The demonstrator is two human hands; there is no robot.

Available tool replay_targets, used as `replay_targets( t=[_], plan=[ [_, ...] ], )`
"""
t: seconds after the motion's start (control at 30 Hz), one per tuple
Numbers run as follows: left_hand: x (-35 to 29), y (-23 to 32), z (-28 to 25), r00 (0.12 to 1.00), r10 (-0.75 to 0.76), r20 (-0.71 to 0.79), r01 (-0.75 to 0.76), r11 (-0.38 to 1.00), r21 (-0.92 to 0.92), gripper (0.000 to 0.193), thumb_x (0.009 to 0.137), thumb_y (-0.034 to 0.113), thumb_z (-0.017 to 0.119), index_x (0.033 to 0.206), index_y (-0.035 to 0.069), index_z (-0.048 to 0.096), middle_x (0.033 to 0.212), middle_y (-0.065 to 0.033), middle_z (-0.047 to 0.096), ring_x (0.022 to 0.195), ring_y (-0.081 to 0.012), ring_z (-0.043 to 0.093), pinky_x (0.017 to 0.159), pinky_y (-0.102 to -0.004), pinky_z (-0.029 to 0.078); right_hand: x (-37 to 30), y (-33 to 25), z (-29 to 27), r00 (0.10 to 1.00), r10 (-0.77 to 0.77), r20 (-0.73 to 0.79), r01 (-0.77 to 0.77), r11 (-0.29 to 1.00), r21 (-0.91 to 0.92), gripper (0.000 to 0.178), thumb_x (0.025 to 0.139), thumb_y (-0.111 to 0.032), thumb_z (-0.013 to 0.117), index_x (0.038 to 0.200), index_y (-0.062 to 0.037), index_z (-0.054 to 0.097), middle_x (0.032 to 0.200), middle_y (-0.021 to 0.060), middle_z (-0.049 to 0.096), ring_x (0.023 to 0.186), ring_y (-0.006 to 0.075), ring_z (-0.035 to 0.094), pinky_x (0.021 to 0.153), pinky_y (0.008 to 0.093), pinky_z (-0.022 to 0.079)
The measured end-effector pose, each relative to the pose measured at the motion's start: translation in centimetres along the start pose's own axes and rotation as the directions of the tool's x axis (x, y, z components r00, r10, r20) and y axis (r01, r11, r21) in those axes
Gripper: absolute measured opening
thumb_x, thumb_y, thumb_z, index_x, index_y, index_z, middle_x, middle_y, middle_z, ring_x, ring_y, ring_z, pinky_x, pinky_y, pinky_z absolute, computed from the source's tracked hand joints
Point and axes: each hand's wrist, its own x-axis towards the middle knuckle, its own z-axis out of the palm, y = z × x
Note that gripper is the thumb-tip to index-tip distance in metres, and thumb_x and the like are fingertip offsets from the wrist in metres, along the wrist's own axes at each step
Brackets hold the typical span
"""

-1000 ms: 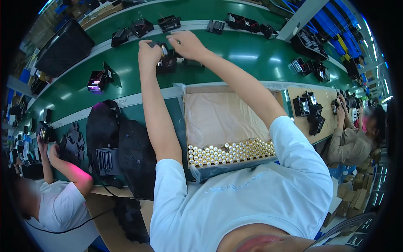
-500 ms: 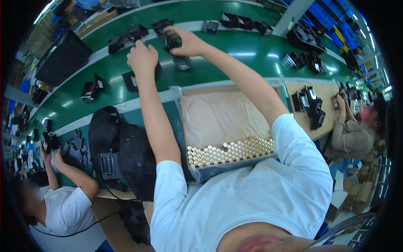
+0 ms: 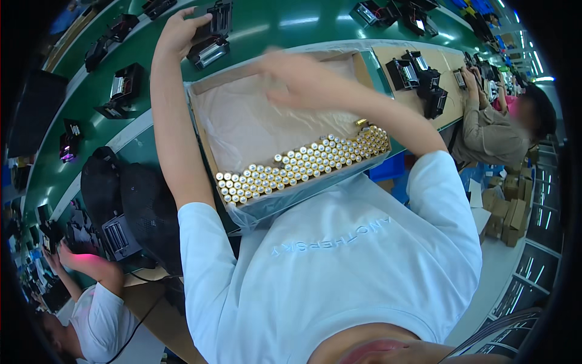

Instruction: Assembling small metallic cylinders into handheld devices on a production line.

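Observation:
At the upper left, my left hand (image 3: 180, 33) grips the edge of a black plastic housing (image 3: 219, 19), which has a slotted open bay and a second part with a shiny metallic strip (image 3: 211, 53) below it. My right hand (image 3: 294, 79) is smeared by motion above the cardboard box (image 3: 195, 100) in front of me. Its thumb and fingers look apart, with nothing visible between them. Inside the box, many small cylindrical batteries (image 3: 303, 162) stand on end along the near side, gold-rimmed with pale tops. One battery (image 3: 362, 122) lies on its side at the right. Brown paper (image 3: 242, 130) covers the far part.
More black housings (image 3: 124, 85) lie along the green bench (image 3: 267, 27); several others (image 3: 418, 73) sit on a tan board at the right. A black bag (image 3: 142, 200) stands left of the box. Co-workers sit at the left (image 3: 100, 315) and right (image 3: 491, 133).
My right hand has left the housings and swung back toward me over the box. My left hand now has hold of a housing. The whole view has shifted and turned.

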Motion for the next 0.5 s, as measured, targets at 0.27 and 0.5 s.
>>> replay_targets(
  t=[0.27,0.5],
  plan=[
    [-8.1,4.7,11.3,0.959,0.134,-0.25,-0.067,0.963,0.259,0.046,0.089,0.005,0.065,0.127,-0.007,0.044,0.109,-0.0223,0.058,0.09,-0.0268,0.064,0.078,-0.0357,0.058,-7.5,-4.0,5.9,0.948,-0.264,0.177,0.265,0.964,0.019,0.023,0.093,-0.029,0.056,0.096,-0.0064,0.06,0.087,0.0124,0.061,0.077,0.0283,0.062,0.071,0.0384,0.052],
    [-6.7,3.6,7.9,0.981,0.147,-0.129,-0.118,0.971,0.208,0.047,0.09,0.005,0.065,0.129,-0.007,0.041,0.109,-0.0237,0.057,0.096,-0.0302,0.065,0.08,-0.0386,0.059,-7.0,-3.7,6.0,0.908,-0.418,0.019,0.416,0.898,-0.14,0.025,0.093,-0.031,0.057,0.081,-0.0088,0.058,0.075,0.0065,0.059,0.062,0.0254,0.059,0.056,0.0344,0.05]
  ],
)
